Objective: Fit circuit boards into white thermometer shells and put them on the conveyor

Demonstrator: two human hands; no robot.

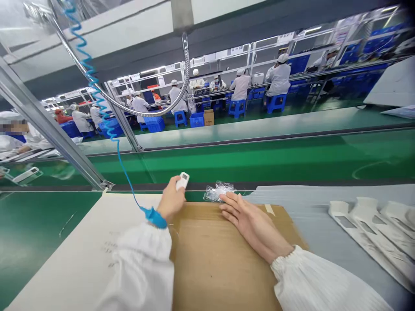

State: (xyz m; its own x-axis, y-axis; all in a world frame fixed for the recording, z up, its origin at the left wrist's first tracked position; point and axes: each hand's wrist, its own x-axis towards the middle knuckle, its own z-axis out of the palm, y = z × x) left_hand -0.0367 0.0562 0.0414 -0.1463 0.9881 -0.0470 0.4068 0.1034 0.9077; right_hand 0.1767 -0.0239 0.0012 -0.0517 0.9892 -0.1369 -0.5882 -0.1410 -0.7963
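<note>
My left hand point(173, 198) is closed around a small white handheld device point(183, 179) with a dark little window, at the near edge of the green conveyor belt point(227, 160). A blue wrist strap point(156, 217) circles that wrist. My right hand point(248, 218) is stretched out with its fingers extended over the far part of a brown cardboard sheet point(210, 259). Its fingertips are beside a crumpled clear plastic bag point(218, 191); whether they touch it I cannot tell.
Several white plastic housings point(363, 224) lie on grey foam sheeting point(311, 207) at the right. White board point(87, 242) covers the left bench. A coiled blue cord point(92, 80) hangs down to the strap. A metal post point(58, 108) rises at left. Co-workers sit beyond the belt.
</note>
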